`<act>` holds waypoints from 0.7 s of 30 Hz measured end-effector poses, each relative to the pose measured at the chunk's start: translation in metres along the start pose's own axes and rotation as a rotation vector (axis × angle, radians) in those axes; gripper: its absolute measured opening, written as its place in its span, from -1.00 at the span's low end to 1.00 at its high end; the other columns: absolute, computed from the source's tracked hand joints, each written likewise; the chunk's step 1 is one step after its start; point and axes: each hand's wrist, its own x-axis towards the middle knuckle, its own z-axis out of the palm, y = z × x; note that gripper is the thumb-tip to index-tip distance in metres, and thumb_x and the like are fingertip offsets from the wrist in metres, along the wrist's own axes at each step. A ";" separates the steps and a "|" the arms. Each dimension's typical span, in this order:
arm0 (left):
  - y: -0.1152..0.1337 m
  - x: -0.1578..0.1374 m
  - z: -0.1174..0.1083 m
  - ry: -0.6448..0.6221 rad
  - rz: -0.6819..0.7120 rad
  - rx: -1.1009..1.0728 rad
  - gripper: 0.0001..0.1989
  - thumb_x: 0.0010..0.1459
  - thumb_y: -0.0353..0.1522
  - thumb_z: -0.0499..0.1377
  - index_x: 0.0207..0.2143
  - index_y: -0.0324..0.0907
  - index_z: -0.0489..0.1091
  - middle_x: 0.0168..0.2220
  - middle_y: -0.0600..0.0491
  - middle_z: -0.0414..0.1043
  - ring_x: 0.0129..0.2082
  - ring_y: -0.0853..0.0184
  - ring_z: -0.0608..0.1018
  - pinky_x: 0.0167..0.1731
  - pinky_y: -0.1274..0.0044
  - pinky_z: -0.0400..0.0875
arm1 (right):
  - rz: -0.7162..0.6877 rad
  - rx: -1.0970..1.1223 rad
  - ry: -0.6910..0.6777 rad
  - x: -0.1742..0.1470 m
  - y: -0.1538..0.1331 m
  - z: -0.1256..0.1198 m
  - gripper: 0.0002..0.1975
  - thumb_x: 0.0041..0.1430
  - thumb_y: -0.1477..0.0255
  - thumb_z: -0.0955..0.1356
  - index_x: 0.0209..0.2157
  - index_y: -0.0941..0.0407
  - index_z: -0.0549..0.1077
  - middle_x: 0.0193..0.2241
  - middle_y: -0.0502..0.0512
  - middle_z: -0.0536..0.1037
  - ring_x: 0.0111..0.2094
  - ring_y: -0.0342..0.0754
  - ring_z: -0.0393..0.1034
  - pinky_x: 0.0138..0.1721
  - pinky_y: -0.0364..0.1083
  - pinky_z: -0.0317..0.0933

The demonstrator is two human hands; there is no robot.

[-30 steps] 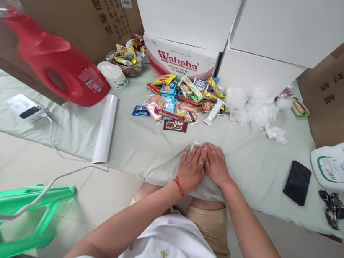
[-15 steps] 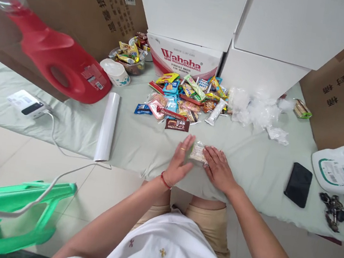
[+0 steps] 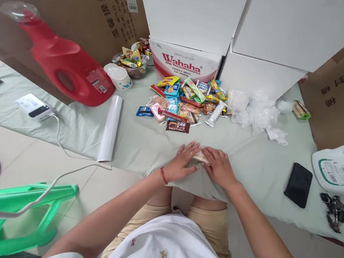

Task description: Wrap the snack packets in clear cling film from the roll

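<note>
A small clear-wrapped snack packet (image 3: 200, 156) with pale, grainy-looking contents lies flat on the cloth near the table's front edge. My left hand (image 3: 183, 164), with a ring and a red bracelet, rests at its left end, fingers stretched out and thumb apart. From the other side, my right hand (image 3: 220, 167) covers the right end, its fingers laid over the wrapper and closed on it. Both hands hide part of the packet. Beyond them lies a brown cocoa snack (image 3: 178, 126), at the front of a pile of wrapped snacks (image 3: 192, 95).
Crumpled clear plastic bags (image 3: 255, 110) lie right of the pile. A white roll (image 3: 110, 129) and red jug (image 3: 69, 62) stand left. Rightward are a black phone (image 3: 298, 185), keys (image 3: 334, 212) and a white jug (image 3: 343, 166). White boxes (image 3: 184, 60) close off the back.
My left hand has come down over the packet's left end, covering more of it. My right hand has stayed at the right end. The view has shifted slightly.
</note>
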 end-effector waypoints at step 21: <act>0.047 0.002 0.009 0.185 0.070 -0.313 -0.77 0.37 -0.36 0.09 -0.04 -0.16 0.51 -0.02 -0.09 0.52 -0.04 0.26 0.59 -0.01 0.44 0.51 | 1.012 -0.039 0.227 -0.130 0.107 -0.123 -0.53 0.16 0.06 0.39 -0.07 0.10 0.58 -0.31 0.19 0.64 -0.36 0.08 0.49 -0.33 -0.02 0.28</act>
